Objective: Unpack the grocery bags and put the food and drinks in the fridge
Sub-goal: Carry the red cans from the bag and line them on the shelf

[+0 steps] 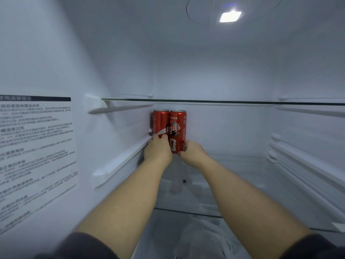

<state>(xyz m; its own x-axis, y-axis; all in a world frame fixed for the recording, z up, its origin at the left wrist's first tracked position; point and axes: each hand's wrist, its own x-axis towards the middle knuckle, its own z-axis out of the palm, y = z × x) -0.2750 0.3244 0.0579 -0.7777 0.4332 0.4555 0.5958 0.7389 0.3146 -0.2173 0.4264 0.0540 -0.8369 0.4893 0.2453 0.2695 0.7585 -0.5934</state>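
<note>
Left hand (157,150) grips the left can (161,122), right hand (193,151) the right can (178,124), between glass fridge shelves (205,101).

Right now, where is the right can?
Head view: the right can sits deep in the fridge, centre-left, under the glass shelf, in the right hand, against the left can.

L can (160,122) touching R can (177,128), shelf (242,174) back-L

two slim red metal cans (169,128), centre frame: white and black lettering. white fridge wall (56,53), left: white label sheet (35,146), black text, black header bar.
</note>
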